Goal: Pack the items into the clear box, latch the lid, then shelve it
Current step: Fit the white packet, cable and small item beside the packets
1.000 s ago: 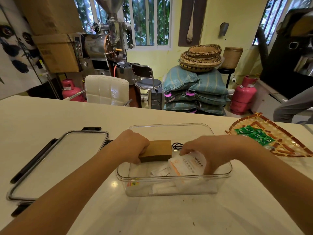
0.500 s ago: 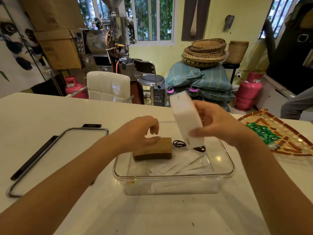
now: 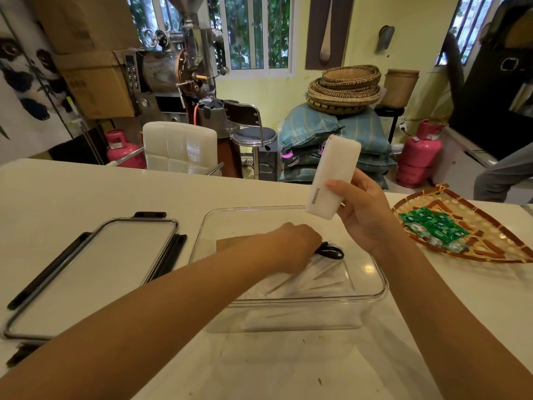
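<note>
Packets come first: we judge the white packet [image 3: 331,180], pinched at its lower end in our right hand [image 3: 363,215] above the far right of the clear box [image 3: 372,297], to be light, soft and slick, best gripped flat across its width. Our left hand [image 3: 291,245] reaches inside the box, fingers curled near a black cable [image 3: 330,252]; whether it grips anything we cannot tell. A brown block [image 3: 230,243] and flat sachets [image 3: 311,280] crowd the floor. Left of the box lies the lid [image 3: 95,272], unlatched; right of it, a woven tray [image 3: 490,226] holds green packets [image 3: 435,229].
</note>
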